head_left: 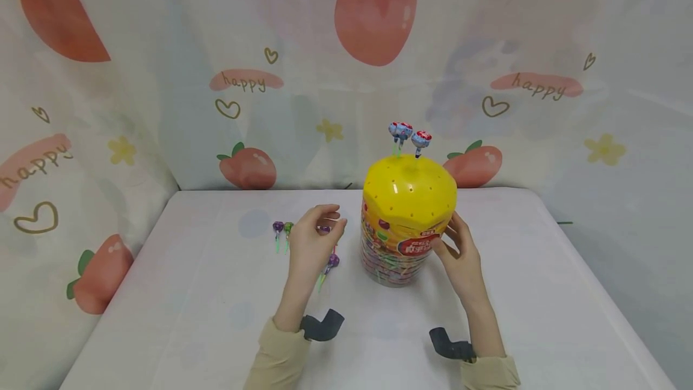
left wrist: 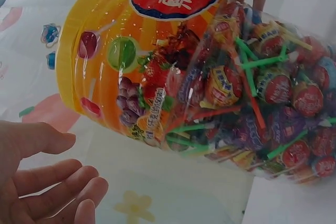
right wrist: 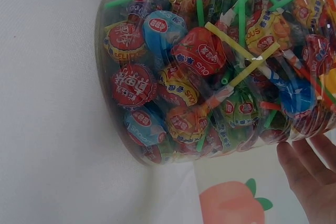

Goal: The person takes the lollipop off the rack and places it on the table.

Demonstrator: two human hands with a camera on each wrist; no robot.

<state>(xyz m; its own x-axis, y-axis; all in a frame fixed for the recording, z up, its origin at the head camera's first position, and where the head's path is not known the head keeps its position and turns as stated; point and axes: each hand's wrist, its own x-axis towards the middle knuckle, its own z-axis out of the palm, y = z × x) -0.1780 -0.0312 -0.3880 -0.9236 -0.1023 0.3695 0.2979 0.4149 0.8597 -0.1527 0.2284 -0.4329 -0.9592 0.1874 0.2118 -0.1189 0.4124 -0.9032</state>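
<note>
A clear jar [head_left: 392, 260] packed with wrapped lollipops stands upright on the table, under a dimpled yellow lid [head_left: 408, 191]. Blue-and-red lollipops [head_left: 421, 139] stick up from small holes at the lid's back. My right hand [head_left: 460, 257] rests against the jar's right side, thumb toward the front label and fingers farther back. To the jar's left, my left hand [head_left: 316, 233] hovers with relaxed, slightly bent fingers and nothing in them. In the left wrist view its fingers [left wrist: 58, 177] are apart from the jar. A purple lollipop [head_left: 325, 230] shows partly behind that hand.
Left of the left hand lie a purple lollipop [head_left: 278, 227] and a green one [head_left: 289, 227]. Another purple lollipop [head_left: 332, 260] lies between the left forearm and the jar. A printed cloth backdrop [head_left: 330, 89] hangs behind the white table [head_left: 206, 281].
</note>
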